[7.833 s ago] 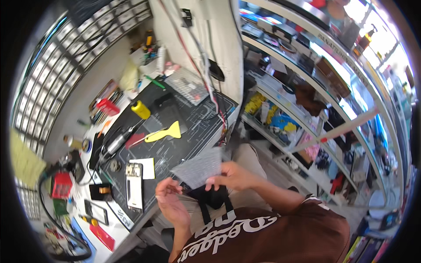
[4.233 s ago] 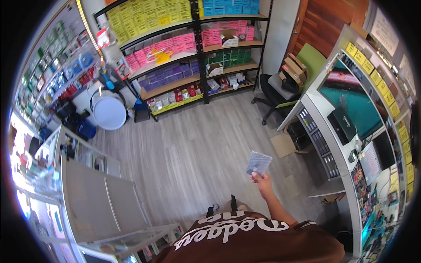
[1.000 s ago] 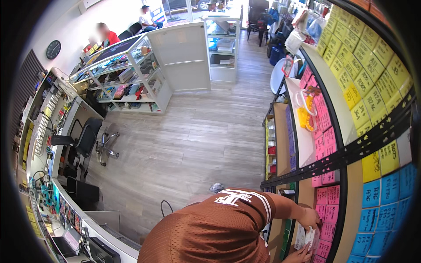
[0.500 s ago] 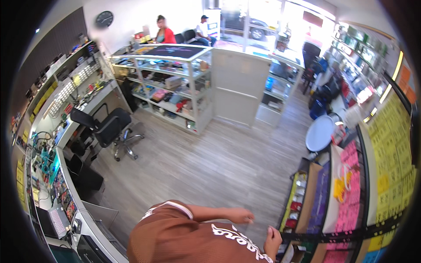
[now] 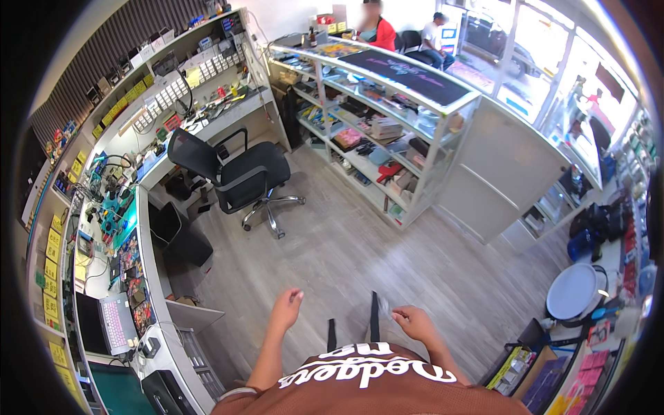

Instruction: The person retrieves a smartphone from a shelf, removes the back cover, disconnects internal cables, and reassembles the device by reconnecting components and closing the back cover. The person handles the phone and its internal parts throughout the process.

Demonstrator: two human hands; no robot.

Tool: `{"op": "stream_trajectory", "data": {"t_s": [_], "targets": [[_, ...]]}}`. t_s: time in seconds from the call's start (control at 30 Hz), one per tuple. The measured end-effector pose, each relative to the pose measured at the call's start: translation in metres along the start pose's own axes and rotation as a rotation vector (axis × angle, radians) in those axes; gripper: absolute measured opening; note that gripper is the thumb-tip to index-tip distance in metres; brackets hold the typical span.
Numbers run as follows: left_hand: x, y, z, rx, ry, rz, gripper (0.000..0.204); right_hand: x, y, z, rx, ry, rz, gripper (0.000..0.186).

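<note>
Both my hands are held out in front of my brown shirt, over the wood-look floor. My left hand point(image 5: 286, 309) is loosely closed, fingers curled, and nothing shows in it. My right hand point(image 5: 413, 322) is pinched closed at the fingertips. A pale, see-through smear lies beside those fingertips, too faint to name. Between the hands, two black straps point(image 5: 375, 317) hang in front of the shirt. Neither hand touches furniture.
At left, a long workbench carries a laptop point(image 5: 119, 324), tools and cables. A black office chair point(image 5: 252, 173) stands ahead, near a glass display counter point(image 5: 415, 187) and a grey half-door point(image 5: 494, 173). A white round-topped stool point(image 5: 574, 290) is at right. A person in red point(image 5: 384, 34) sits beyond the counter.
My view has swung left, from the shelves at right toward the workbench. My hands have moved apart, and my left hand now reaches forward on the left side.
</note>
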State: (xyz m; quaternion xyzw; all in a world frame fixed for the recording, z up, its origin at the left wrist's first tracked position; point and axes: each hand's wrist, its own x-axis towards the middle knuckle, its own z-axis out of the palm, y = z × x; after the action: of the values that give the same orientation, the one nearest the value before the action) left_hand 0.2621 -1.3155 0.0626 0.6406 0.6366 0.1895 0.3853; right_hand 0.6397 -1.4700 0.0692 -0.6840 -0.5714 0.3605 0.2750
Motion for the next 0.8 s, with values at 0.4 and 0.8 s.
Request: {"op": "stream_trajectory", "data": {"t_s": [0.4, 0.8], "targets": [[0.141, 0.003, -0.002, -0.24, 0.159, -0.387, 0.04, 0.488, -0.116, -0.082, -0.264, -0.232, -0.373, 0.036], [0.531, 0.002, -0.083, -0.166, 0.425, -0.207, 0.041, 0.814, -0.241, -0.03, -0.235, -0.507, -0.587, 0.036]]}}
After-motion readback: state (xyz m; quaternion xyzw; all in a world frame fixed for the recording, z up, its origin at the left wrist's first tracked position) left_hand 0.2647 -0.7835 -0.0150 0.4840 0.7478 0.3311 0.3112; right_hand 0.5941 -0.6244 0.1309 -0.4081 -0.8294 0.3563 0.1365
